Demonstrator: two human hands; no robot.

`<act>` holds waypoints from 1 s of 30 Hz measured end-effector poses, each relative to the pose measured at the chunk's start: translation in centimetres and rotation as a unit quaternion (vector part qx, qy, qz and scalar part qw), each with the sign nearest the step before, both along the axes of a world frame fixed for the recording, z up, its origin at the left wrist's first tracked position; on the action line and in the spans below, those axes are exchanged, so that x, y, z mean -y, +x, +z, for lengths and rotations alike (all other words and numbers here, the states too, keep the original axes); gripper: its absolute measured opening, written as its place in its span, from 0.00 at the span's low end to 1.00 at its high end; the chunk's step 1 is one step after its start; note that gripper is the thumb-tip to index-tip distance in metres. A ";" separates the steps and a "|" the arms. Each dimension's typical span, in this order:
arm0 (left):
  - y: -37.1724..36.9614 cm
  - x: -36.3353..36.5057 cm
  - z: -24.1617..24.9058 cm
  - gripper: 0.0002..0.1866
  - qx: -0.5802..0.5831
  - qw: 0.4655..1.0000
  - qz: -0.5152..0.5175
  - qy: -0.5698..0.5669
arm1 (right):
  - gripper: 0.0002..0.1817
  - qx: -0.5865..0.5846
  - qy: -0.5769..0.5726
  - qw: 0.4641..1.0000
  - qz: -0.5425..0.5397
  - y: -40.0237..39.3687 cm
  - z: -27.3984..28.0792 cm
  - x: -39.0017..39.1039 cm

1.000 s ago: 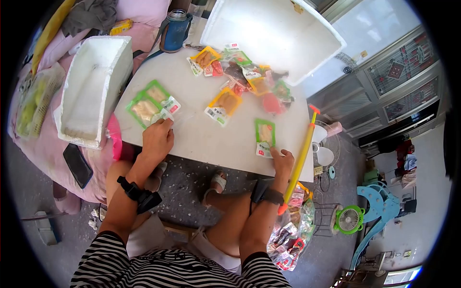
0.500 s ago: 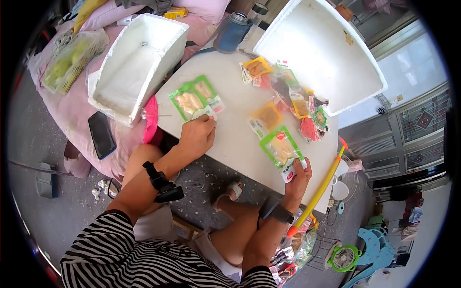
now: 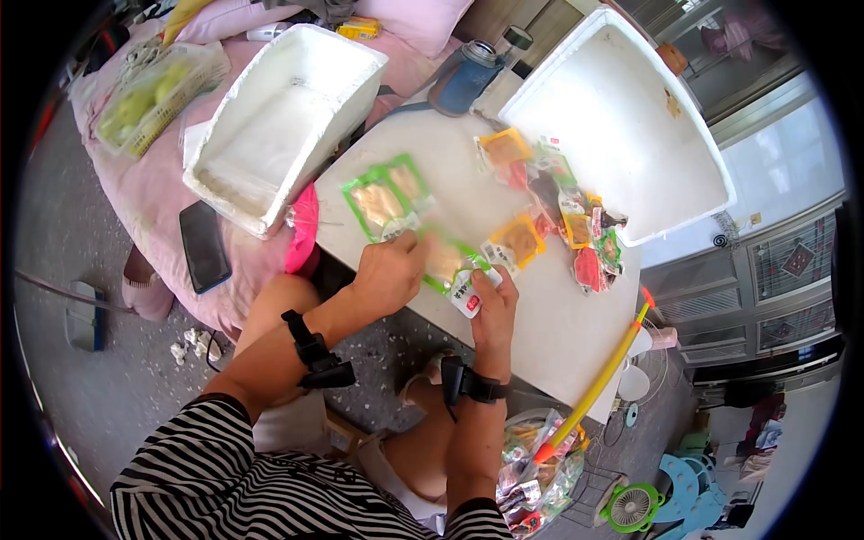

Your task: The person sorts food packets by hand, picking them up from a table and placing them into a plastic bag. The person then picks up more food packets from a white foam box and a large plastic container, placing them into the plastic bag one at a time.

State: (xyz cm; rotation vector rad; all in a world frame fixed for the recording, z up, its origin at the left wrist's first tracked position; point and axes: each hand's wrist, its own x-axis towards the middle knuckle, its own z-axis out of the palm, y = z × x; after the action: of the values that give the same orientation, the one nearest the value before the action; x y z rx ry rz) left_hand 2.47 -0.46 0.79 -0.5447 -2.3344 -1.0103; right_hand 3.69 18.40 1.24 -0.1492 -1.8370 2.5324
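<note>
The right hand (image 3: 493, 310) should carry the green packet (image 3: 445, 262) it pinches level; the left hand's grip is unclear, its fingers (image 3: 409, 243) curled.

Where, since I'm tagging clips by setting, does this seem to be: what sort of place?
Probably a room in a home: pink bedding, a pink pillow and a small green fan suggest it.

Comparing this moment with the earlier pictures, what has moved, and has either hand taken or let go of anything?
The right hand has picked up the green-edged packet at the table's right and carried it left, close to the left hand. The left hand is still beside the paired green packets. The yellow-edged packet and phone stayed put; the camera view shifted.
</note>
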 end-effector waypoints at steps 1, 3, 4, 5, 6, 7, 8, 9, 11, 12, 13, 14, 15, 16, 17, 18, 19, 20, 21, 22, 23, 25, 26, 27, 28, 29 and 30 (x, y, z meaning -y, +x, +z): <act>0.0 0.1 -0.1 0.10 0.001 1.000 -0.001 -0.010 | 0.05 -0.001 -0.017 1.000 -0.007 -0.4 -0.1 1.0; 0.0 0.2 -0.2 0.10 0.009 1.000 -0.010 -0.023 | 0.05 -0.003 -0.051 0.998 -0.021 -1.1 -0.3 2.9; 0.0 0.2 -0.3 0.10 0.012 0.999 -0.015 -0.030 | 0.09 0.003 -0.083 0.997 0.007 -1.5 -1.0 3.3; -0.1 0.2 -0.3 0.10 0.010 1.000 -0.015 -0.025 | 0.11 -0.003 -0.097 0.995 0.030 -1.9 -1.5 3.8; -0.1 0.2 -0.4 0.11 0.008 1.000 -0.016 -0.021 | 0.13 -0.008 -0.111 0.992 0.052 -2.4 -2.0 4.3; -0.1 0.3 -0.5 0.11 0.006 1.000 -0.018 -0.017 | 0.14 -0.014 -0.125 0.989 0.075 -2.6 -2.2 4.7; -0.1 0.3 -0.4 0.11 0.006 1.000 -0.013 -0.013 | 0.18 -0.018 -0.138 0.986 0.097 -2.8 -2.3 4.9; -0.2 0.4 -0.4 0.10 0.006 1.000 -0.009 -0.010 | 0.17 -0.009 -0.107 0.991 0.075 -2.6 -1.8 5.4; -0.4 0.6 -0.2 0.10 0.012 1.000 -0.005 -0.005 | 0.14 0.008 -0.045 0.998 0.034 -2.0 -0.3 6.2; -0.3 0.7 -0.1 0.10 0.018 1.000 -0.005 -0.004 | 0.13 0.030 -0.002 0.999 0.024 -1.9 -0.6 5.8; -0.3 0.8 -0.1 0.10 0.024 1.000 -0.006 -0.002 | 0.11 0.052 0.041 0.998 0.014 -1.9 -1.2 4.9; -0.3 0.7 -0.2 0.08 0.020 1.000 -0.005 0.003 | 0.09 0.074 0.083 0.994 0.003 -1.8 -1.7 4.3; -0.2 0.6 -0.2 0.06 0.016 1.000 -0.005 0.007 | 0.08 0.081 0.076 0.994 -0.001 -1.7 -1.5 4.4; -0.2 0.4 -0.3 0.05 0.011 1.000 -0.006 0.011 | 0.07 0.086 0.067 0.994 -0.006 -1.7 -1.0 4.5; -0.2 0.4 -0.3 0.06 0.021 1.000 -0.011 0.002 | 0.06 0.090 0.058 0.994 -0.010 -1.9 -0.7 4.6; -0.2 0.5 -0.4 0.08 0.030 0.999 -0.016 -0.008 | 0.06 0.071 0.036 0.997 -0.016 -2.2 -1.1 4.8; -0.1 0.5 -0.4 0.10 0.040 0.999 -0.021 -0.018 | 0.07 0.051 0.014 0.998 -0.023 -2.6 -2.0 5.1; -0.1 0.5 -0.4 0.10 0.036 0.999 -0.021 -0.020 | 0.07 0.031 -0.010 0.999 -0.029 -2.9 -2.6 5.5; 0.0 0.5 -0.3 0.10 0.032 0.999 -0.020 -0.023 | 0.07 0.025 -0.046 0.998 -0.032 -3.2 -2.6 6.2; 0.0 0.5 -0.2 0.11 0.028 0.999 -0.021 -0.026 | 0.07 0.020 -0.083 0.996 -0.037 -3.4 -2.5 6.8; 0.0 0.5 -0.2 0.11 0.027 0.999 -0.019 -0.027 | 0.07 0.015 -0.120 0.992 -0.042 -3.6 -2.3 7.2; 0.0 0.4 -0.2 0.11 0.024 0.999 -0.017 -0.029 | 0.08 0.020 -0.100 0.994 -0.037 -3.2 -0.7 7.5; -0.1 0.3 -0.2 0.11 0.017 1.000 -0.017 -0.020 | 0.09 0.023 -0.088 0.995 -0.035 -3.1 -0.2 7.3; -0.2 0.3 -0.3 0.11 0.011 1.000 -0.017 -0.011 | 0.10 0.028 -0.021 0.999 -0.035 -2.9 -0.3 6.3; -0.2 0.3 -0.4 0.11 0.004 1.000 -0.017 -0.002 | 0.10 0.033 0.047 0.998 -0.035 -2.7 -0.5 4.8; -0.2 0.4 -0.5 0.11 0.023 0.999 -0.020 -0.014 | 0.11 0.039 0.115 0.992 -0.035 -2.4 -0.6 3.6; -0.1 0.5 -0.5 0.11 0.041 0.999 -0.023 -0.027 | 0.11 0.029 0.130 0.987 -0.088 -2.4 -0.4 3.0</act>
State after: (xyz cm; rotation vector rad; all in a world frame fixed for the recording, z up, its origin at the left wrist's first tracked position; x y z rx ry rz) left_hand 2.34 -0.95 0.26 -0.5920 -2.4369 -1.0101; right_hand 1.28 15.38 0.81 -0.3670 -2.0525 2.1729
